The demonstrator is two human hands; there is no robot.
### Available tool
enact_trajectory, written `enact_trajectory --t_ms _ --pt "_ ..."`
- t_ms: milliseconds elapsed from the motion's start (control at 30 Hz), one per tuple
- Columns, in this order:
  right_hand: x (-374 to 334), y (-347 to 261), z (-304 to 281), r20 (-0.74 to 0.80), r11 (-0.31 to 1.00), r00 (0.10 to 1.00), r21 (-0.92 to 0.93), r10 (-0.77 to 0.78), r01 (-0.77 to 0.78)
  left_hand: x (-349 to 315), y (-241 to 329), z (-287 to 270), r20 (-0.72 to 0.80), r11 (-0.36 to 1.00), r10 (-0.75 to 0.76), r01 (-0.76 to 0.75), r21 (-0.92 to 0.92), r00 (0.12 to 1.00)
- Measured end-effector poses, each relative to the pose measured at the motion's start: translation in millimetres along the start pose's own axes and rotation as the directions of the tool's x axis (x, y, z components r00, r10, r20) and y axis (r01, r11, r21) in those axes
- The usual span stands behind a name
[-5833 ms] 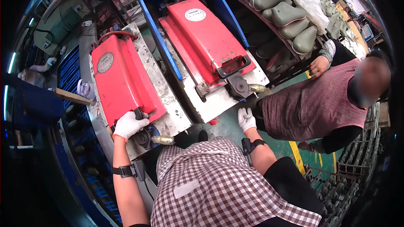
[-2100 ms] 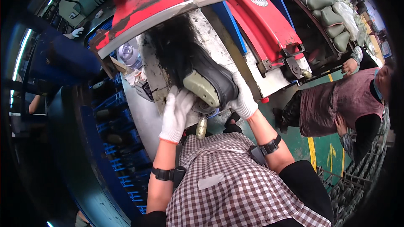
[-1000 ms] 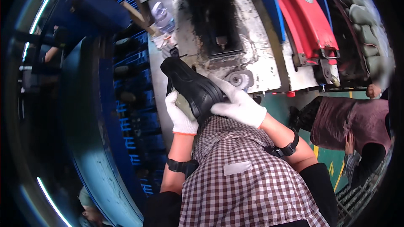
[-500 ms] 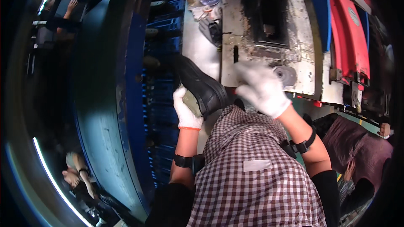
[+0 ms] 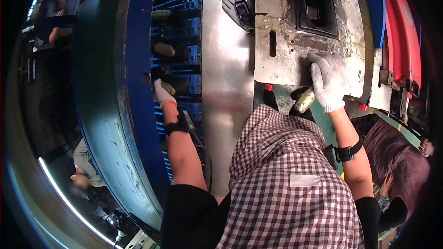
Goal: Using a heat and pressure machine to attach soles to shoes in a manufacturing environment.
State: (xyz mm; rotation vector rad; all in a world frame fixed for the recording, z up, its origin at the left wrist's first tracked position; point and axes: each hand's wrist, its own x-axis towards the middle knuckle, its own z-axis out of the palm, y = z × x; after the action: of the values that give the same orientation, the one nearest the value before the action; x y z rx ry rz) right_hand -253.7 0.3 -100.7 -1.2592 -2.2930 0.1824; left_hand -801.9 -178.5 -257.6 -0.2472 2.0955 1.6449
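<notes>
My left hand (image 5: pixel 164 92), in a white knitted glove with an orange cuff, reaches into the dark rack at the left. Its fingers close around a black shoe whose tan last (image 5: pixel 168 87) shows at the top. My right hand (image 5: pixel 328 80), gloved in white too, is over the front edge of the worn metal machine plate (image 5: pixel 286 71). Its fingers are loosely bent, with thumb and forefinger apart. Just below that hand, a tan last (image 5: pixel 305 100) shows in a dark shoe, close against the glove; whether they touch I cannot tell.
More tan lasts (image 5: pixel 164 49) stand along the blue-barred rack. A steel strip (image 5: pixel 226 69) separates rack and machine. Grey gloves (image 5: pixel 234 10) and a cloth lie at its far end. Red machine parts (image 5: pixel 401 37) stand at the right. Another person's maroon clothing (image 5: pixel 397 157) is at lower right.
My left hand has moved left from in front of me into the rack with the black shoe. My right hand has moved slightly right and down to the plate's edge.
</notes>
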Motion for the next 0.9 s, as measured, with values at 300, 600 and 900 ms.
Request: enact_trajectory --t_ms 300,600,900 --pt "3.3 -1.0 -1.2 0.005 1.000 1.000 0.008 -0.019 0.019 -14.9 -44.6 -16.5 -0.101 0.818 0.120 -0.041 0.573 0.988" --pt "1.8 -0.6 0.3 0.003 0.999 1.000 -0.038 -0.023 0.023 -14.8 -133.6 -277.4 -0.080 0.791 -0.609 0.611 0.008 0.789" --pt "2.6 2.0 -1.8 0.006 1.000 1.000 0.010 -0.002 0.002 -55.8 -143.5 -285.6 -0.163 0.901 -0.392 0.341 -0.269 0.906"
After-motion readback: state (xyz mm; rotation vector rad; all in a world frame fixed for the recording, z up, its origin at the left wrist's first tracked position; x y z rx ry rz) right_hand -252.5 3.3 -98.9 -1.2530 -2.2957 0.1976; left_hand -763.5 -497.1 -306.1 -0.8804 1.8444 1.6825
